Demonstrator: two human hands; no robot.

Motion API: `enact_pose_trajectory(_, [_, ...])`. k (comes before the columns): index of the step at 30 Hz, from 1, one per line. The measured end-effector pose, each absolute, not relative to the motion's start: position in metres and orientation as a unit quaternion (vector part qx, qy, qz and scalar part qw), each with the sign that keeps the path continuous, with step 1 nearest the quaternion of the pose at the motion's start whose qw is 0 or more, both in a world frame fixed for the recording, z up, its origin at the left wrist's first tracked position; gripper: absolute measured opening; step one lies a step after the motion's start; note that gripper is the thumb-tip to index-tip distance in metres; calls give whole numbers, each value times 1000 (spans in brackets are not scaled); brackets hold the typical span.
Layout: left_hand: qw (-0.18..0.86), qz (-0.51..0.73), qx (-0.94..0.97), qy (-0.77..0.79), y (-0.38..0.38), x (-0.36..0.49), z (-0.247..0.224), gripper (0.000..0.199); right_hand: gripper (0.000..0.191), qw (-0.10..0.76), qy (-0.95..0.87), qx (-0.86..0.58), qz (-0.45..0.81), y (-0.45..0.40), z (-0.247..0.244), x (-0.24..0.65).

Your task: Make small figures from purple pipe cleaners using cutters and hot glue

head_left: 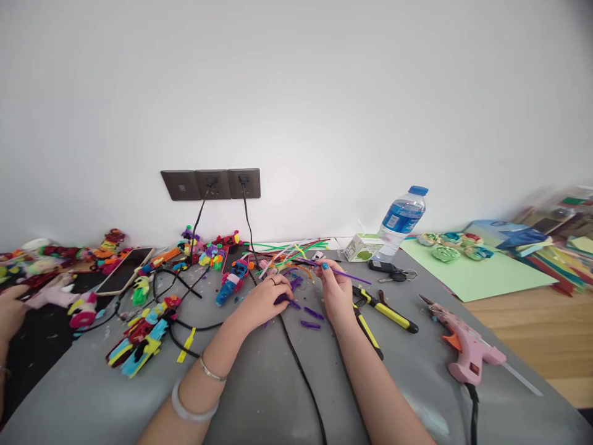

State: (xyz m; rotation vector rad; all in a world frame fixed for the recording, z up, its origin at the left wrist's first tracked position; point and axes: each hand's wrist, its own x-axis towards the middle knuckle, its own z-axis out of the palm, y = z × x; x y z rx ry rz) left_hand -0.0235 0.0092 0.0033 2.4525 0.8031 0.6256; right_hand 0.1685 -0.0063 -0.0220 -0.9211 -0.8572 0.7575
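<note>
Clearly, the purple stem (pixel 354 277) is in the right hand (pixel 334 284), whose grip pinches it between thumb and fingers above the worktop (pixel 259 402). Its long axis lies mostly sideways, the left end towards the coloured stems (pixel 287 250), the right end poking out past the hand, slightly lower in view. The left hand (pixel 271 296) is bent over a dark purple piece (pixel 282 299); I cannot tell whether its grip pinches or merely presses it. Short purple offcuts (pixel 311 324) lie between the hands.

Room remains between the forearms, though a black cable (pixel 301 368) crosses it. The worktop's right edge slants towards the lower right corner, with the pink glue gun (pixel 467 346) lying inside it.

Yellow-handled pliers (pixel 390 313) sit just beside the right wrist, blocking that side. Behind them are keys (pixel 402 275), a carton (pixel 364 247) and a tilted bottle (pixel 402 219). Fuzzy figures (pixel 139 340) crowd the left; another person's hand (pixel 12 309) shows at the far left.
</note>
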Motion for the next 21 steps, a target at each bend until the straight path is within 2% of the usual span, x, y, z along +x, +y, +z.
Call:
enact_pose_trajectory(6, [297, 321, 832, 342, 7, -18, 11, 13, 26, 728, -400, -408, 379, -7, -21, 168])
enact_pose_trajectory(14, [498, 439, 660, 351, 9, -8, 3, 16, 25, 665, -471, -376, 441, -16, -9, 161])
enact_pose_trajectory(21, [521, 452, 641, 336, 5, -6, 6, 16, 21, 641, -519, -401, 398, -17, -10, 163])
